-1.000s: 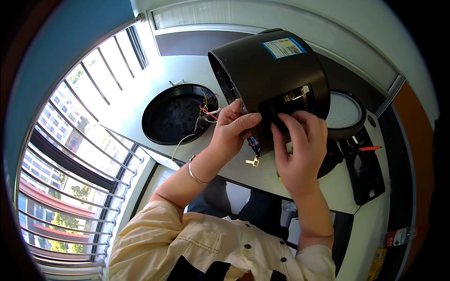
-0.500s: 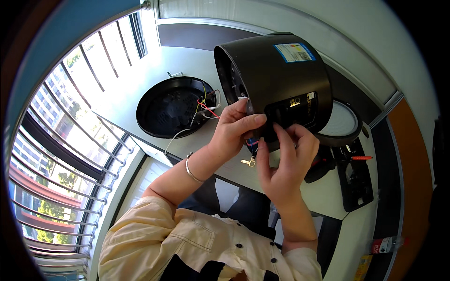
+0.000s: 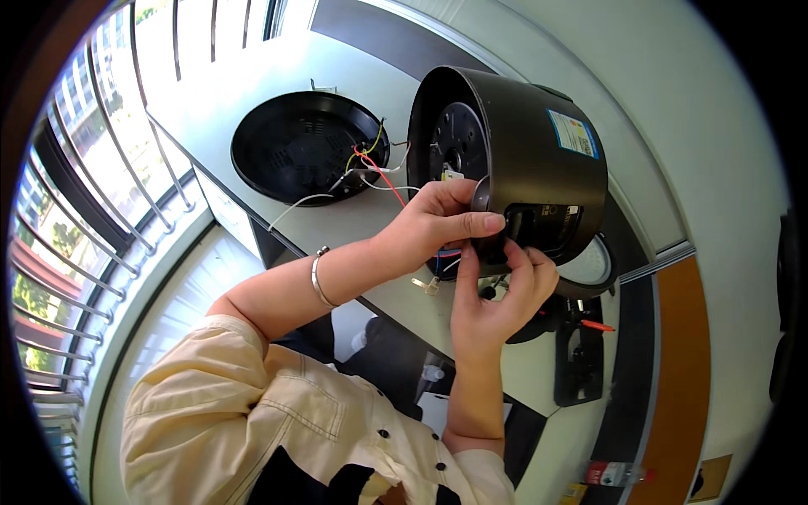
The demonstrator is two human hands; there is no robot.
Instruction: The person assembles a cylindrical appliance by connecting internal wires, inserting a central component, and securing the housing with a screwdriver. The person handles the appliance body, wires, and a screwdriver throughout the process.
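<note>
A dark brown rice cooker body (image 3: pixel 539 126) lies on its side, its open bottom end turned to the left with metal and wiring inside. My left hand (image 3: pixel 450 215) is closed round the near rim, thumb on the outside by the black control panel (image 3: pixel 547 227) and fingers inside. Just below, my right hand (image 3: pixel 501 290) grips the wall at the panel's lower edge, thumb by the rim and fingertips against the panel. Exactly what lies between those fingers is hidden. Blue, red and white wires and a small brass-coloured metal piece (image 3: pixel 427 286) hang beneath the rim.
A round black base cover (image 3: pixel 303 147) lies at the left of the white table, joined to red, white and yellow-green wires. Behind the body is a lid (image 3: pixel 587 263). A black tool case (image 3: pixel 579 362), a red pen-like tool (image 3: pixel 596 325) and a bottle (image 3: pixel 614 473) are at the right.
The body has turned so that more of its inside shows through the open end. Both hands remain at the rim beside the panel. The whole view has shifted.
</note>
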